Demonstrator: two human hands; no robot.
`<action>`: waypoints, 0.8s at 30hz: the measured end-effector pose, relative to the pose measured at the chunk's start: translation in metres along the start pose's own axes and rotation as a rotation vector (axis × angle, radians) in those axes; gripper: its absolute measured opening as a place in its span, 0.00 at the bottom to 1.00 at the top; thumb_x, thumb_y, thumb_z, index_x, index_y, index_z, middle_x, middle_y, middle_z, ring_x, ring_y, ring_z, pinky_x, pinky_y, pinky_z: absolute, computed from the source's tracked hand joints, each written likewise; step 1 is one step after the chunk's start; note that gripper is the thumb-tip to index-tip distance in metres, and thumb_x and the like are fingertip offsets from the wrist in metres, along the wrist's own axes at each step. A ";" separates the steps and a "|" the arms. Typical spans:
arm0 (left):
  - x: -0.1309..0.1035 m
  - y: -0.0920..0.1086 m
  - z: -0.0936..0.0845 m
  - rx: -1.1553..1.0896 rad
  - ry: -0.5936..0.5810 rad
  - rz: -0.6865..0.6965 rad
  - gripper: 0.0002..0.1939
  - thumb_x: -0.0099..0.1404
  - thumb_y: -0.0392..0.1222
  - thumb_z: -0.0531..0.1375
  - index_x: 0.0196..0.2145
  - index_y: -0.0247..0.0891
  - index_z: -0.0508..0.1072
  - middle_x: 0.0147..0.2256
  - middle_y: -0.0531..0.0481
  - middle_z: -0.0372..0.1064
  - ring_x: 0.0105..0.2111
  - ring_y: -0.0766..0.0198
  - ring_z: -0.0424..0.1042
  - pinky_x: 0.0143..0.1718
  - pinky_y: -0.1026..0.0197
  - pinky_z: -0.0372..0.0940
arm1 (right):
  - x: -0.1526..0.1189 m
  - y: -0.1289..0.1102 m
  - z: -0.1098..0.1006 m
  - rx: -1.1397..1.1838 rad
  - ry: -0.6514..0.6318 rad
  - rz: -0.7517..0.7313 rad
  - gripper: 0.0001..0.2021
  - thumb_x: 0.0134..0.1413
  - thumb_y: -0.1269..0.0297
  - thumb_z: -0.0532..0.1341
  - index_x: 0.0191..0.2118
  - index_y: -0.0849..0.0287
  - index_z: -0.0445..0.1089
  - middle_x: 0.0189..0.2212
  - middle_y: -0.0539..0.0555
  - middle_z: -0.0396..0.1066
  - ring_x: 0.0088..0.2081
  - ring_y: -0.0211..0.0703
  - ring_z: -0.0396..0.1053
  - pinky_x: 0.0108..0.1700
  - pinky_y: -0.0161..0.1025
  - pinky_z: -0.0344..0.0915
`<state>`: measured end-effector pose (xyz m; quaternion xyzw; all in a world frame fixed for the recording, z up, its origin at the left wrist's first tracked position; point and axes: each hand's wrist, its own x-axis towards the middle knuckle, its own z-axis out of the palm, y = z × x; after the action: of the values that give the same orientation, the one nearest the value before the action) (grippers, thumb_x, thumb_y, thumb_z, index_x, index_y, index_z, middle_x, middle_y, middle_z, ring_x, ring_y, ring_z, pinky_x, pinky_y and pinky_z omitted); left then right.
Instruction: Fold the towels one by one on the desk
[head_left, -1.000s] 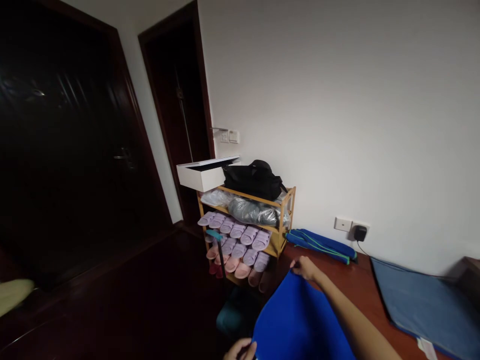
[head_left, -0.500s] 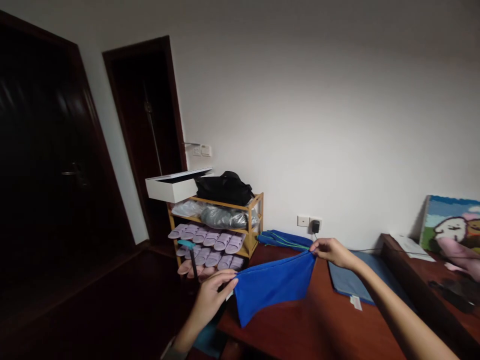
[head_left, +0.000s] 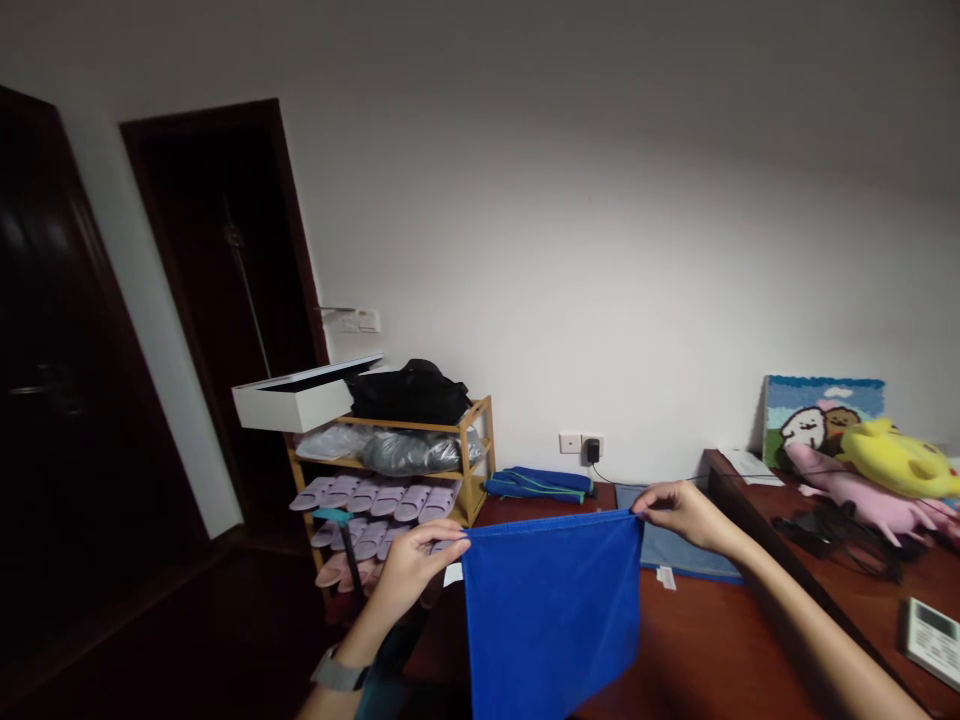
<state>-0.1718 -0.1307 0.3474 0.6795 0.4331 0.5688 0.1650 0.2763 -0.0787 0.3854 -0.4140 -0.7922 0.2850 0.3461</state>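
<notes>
A plain blue cloth (head_left: 553,610) hangs spread between my two hands over the table. My left hand (head_left: 421,560) pinches its upper left corner between thumb and fingers. At the upper right corner, my right hand (head_left: 679,512) grips the fabric the same way. The top edge is stretched nearly straight, and the lower left part runs out of the picture. Behind it on the table lies a folded blue cloth with green edging (head_left: 538,484). A flat grey-blue fabric piece (head_left: 686,552) with a white tag lies behind and below my right hand.
The reddish-brown table (head_left: 697,640) stands against the wall. Left of it, a wooden rack (head_left: 480,470) holds slippers, a black bag (head_left: 411,392) and a white box (head_left: 296,405). Plush toys (head_left: 892,455), dark cables (head_left: 840,530) and a white device (head_left: 934,638) are on a surface at right.
The blue cloth, swung up and slanted before, now hangs down flat with its top edge level. My hands are slightly farther apart. The view has turned to the right.
</notes>
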 end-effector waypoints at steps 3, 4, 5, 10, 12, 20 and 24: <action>0.005 0.012 0.004 -0.073 -0.011 -0.024 0.16 0.53 0.56 0.73 0.26 0.40 0.81 0.34 0.44 0.81 0.37 0.54 0.79 0.40 0.55 0.76 | -0.007 0.004 0.001 -0.027 0.062 0.023 0.14 0.51 0.50 0.65 0.34 0.55 0.81 0.37 0.55 0.81 0.41 0.50 0.78 0.47 0.43 0.73; 0.006 0.015 0.004 -0.091 -0.016 -0.034 0.17 0.52 0.56 0.73 0.26 0.40 0.81 0.34 0.44 0.80 0.37 0.54 0.79 0.39 0.55 0.76 | -0.009 0.006 0.002 -0.039 0.079 0.026 0.14 0.50 0.50 0.65 0.34 0.55 0.81 0.37 0.55 0.82 0.41 0.50 0.78 0.46 0.44 0.73; 0.006 0.018 0.005 -0.105 -0.017 -0.043 0.17 0.52 0.57 0.73 0.26 0.40 0.80 0.35 0.44 0.80 0.37 0.55 0.79 0.39 0.56 0.75 | -0.011 0.008 0.002 -0.050 0.095 0.026 0.14 0.50 0.50 0.65 0.34 0.55 0.81 0.37 0.55 0.82 0.41 0.51 0.78 0.46 0.44 0.73; 0.010 0.026 0.004 -0.130 -0.011 -0.064 0.19 0.52 0.58 0.73 0.26 0.39 0.77 0.36 0.45 0.78 0.37 0.56 0.78 0.39 0.57 0.74 | -0.018 0.007 0.002 -0.059 0.099 0.008 0.17 0.51 0.47 0.65 0.36 0.54 0.82 0.38 0.55 0.82 0.41 0.52 0.78 0.47 0.45 0.73; 0.012 0.028 0.002 -0.132 -0.011 -0.062 0.20 0.52 0.58 0.73 0.26 0.39 0.77 0.37 0.45 0.77 0.38 0.56 0.78 0.39 0.57 0.74 | -0.021 0.002 0.000 -0.045 0.083 0.020 0.19 0.50 0.44 0.65 0.36 0.55 0.82 0.38 0.55 0.82 0.42 0.52 0.78 0.47 0.45 0.73; 0.018 0.038 -0.003 -0.126 -0.021 -0.043 0.18 0.51 0.57 0.73 0.25 0.39 0.78 0.37 0.43 0.80 0.39 0.53 0.79 0.44 0.53 0.74 | -0.030 -0.019 -0.013 0.010 0.039 0.022 0.22 0.48 0.38 0.68 0.33 0.54 0.82 0.42 0.56 0.81 0.44 0.51 0.77 0.50 0.44 0.72; 0.018 0.040 -0.002 -0.154 -0.030 -0.041 0.18 0.52 0.56 0.73 0.26 0.39 0.78 0.36 0.44 0.81 0.39 0.54 0.79 0.43 0.54 0.75 | -0.036 -0.019 -0.018 0.023 0.091 0.012 0.21 0.50 0.40 0.68 0.34 0.54 0.82 0.42 0.57 0.81 0.45 0.51 0.77 0.52 0.44 0.71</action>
<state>-0.1581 -0.1401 0.3885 0.6642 0.3993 0.5868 0.2347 0.2968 -0.1154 0.3993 -0.4272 -0.7699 0.2768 0.3850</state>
